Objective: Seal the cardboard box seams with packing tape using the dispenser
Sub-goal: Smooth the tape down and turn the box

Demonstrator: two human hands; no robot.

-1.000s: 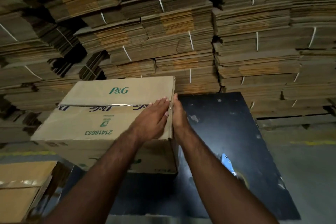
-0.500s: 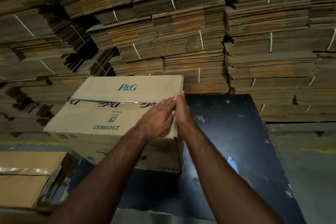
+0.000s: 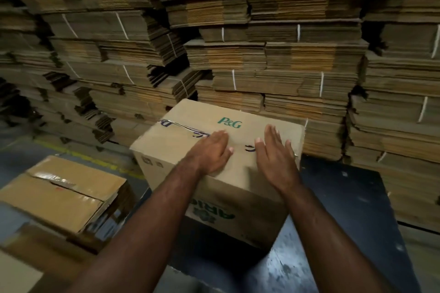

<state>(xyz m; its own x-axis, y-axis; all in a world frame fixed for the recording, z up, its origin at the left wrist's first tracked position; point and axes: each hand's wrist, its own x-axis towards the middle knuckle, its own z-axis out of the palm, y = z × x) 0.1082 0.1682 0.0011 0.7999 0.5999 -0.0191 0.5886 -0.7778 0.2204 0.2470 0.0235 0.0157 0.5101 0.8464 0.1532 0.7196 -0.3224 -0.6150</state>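
Dark table in cardboard store. Cardboard box stands on table, tape along top seam. Left hand lies flat on box top, fingers straight, grasping nothing. Right hand likewise flat, released, beside it. Second taped box at left, lower. Behind, bundled flat cartons stacked high.

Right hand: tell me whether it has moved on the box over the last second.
Yes. The right hand left the box's right edge, where it stood beside the left hand, and now lies flat on top, nearer the P&G logo.
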